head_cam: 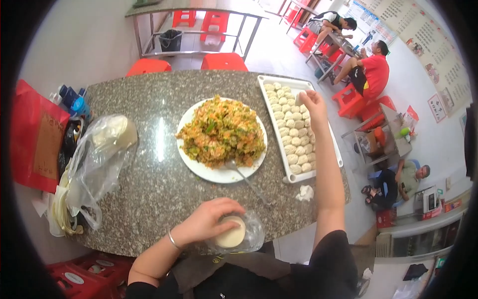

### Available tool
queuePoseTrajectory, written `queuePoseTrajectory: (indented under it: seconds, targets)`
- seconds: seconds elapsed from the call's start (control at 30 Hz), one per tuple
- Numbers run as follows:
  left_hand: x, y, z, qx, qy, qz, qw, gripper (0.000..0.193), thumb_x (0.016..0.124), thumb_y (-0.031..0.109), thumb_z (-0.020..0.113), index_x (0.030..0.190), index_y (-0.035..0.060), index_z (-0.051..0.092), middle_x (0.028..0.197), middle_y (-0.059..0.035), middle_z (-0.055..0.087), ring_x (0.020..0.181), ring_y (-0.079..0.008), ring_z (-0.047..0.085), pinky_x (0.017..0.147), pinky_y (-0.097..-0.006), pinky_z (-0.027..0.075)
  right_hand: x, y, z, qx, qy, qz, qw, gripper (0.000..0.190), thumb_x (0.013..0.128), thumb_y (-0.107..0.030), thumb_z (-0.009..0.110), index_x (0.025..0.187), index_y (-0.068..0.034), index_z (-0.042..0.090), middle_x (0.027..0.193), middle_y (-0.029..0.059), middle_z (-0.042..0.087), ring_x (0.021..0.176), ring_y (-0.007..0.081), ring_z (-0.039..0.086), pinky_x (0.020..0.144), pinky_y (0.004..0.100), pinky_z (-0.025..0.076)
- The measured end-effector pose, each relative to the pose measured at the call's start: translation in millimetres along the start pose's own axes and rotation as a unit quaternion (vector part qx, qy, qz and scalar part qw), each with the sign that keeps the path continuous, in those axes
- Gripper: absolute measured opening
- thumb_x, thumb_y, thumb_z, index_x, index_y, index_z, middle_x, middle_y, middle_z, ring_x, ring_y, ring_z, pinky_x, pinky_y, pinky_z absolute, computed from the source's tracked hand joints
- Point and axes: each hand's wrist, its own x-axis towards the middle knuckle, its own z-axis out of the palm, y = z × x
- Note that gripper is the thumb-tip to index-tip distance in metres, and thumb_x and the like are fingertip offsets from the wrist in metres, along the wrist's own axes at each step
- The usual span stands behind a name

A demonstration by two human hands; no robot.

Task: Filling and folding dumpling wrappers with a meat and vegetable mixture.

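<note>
Near the table's front edge, my left hand (220,216) grips a stack of round dough wrappers (231,232) that lies on a clear plastic bag (255,231). My right hand (314,102) reaches over the far end of a white tray (285,149) and pinches a pale dumpling (301,98) at the fingertips. Rows of pleated dumplings (291,123) fill much of the tray; my forearm hides part of its right side. Between my hands stands a white plate (201,172) heaped with chopped vegetable filling (222,130). A metal spoon (250,183) rests in the filling, its handle towards me.
A plastic bag with dough wrappers (114,130) lies on the speckled stone table (149,194) at left, beside a red paper bag (37,138). Crumpled white tissue (305,193) lies below the tray. Red stools (224,62) stand beyond the table; several people sit farther off at right.
</note>
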Motion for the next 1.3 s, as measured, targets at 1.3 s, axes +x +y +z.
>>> queuePoseTrajectory:
  seconds: [1.3]
  targets:
    - [2.4, -10.0, -2.8, -0.444, 0.117, -0.169, 0.872, 0.027, 0.089, 0.005, 0.059, 0.114, 0.0020, 0.049, 0.099, -0.0111, 0.066, 0.088, -0.0169, 0.066, 0.074, -0.0281, 0.055, -245.9, -50.7, 35.7, -0.245, -0.308, 0.029, 0.919, 0.056, 0.082, -0.019, 0.067, 0.132, -0.007, 0.044, 0.115, 0.0175, 0.057, 0.099, 0.0328, 0.060, 0.088, 0.0401, 0.048]
